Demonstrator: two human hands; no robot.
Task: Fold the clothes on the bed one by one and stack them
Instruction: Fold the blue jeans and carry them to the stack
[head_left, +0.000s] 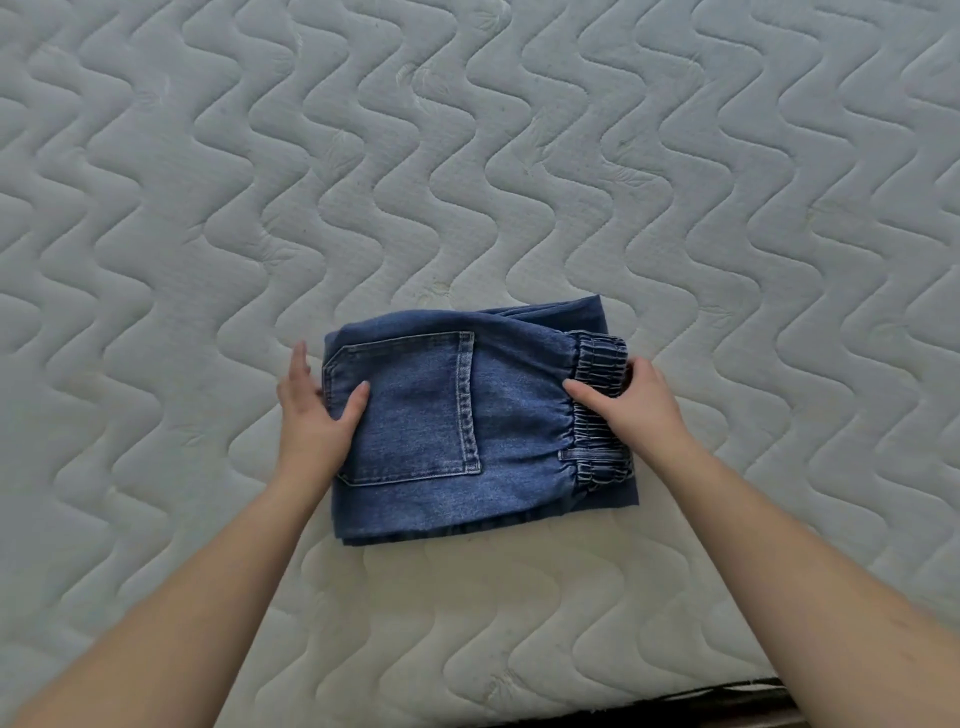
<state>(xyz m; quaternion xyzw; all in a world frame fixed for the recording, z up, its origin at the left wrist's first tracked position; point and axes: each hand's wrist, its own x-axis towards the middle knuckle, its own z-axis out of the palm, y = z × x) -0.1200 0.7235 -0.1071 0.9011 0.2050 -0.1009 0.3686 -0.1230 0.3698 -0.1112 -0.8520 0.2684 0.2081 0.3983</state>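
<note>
A pair of blue jeans (498, 415) lies folded into a compact rectangle near the front middle of the bed, back pocket up and elastic waistband to the right. My left hand (311, 415) grips the bundle's left edge, thumb on top by the pocket and fingers along the side. My right hand (639, 400) holds the right edge at the gathered waistband, thumb lying over the denim and fingers curled round the band.
The white quilted mattress (467, 156) with a wavy stitch pattern fills the view. Its front edge (675, 699) runs along the bottom right, with a dark strip below it. No other garment is in view.
</note>
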